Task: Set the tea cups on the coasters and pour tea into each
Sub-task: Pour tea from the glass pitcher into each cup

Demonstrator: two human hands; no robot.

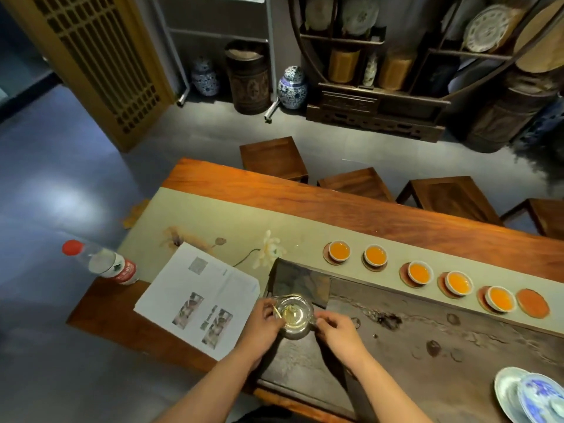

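Left hand [265,323] and right hand [337,329], fingers curled, both grip clear glass pitcher [295,315] from its two sides; pitcher sits over dark carved stone tea tray [396,331], little pale liquid inside. At 9 o'clock of pitcher: white printed paper sheet [198,300] on long red-brown wooden bench [274,190]. At 2 o'clock: five white tea cups, first [339,250] to last [500,298], filled with orange tea, each on round brown coaster. At 3 o'clock of last cup, just beside: sixth coaster [532,303], bare.
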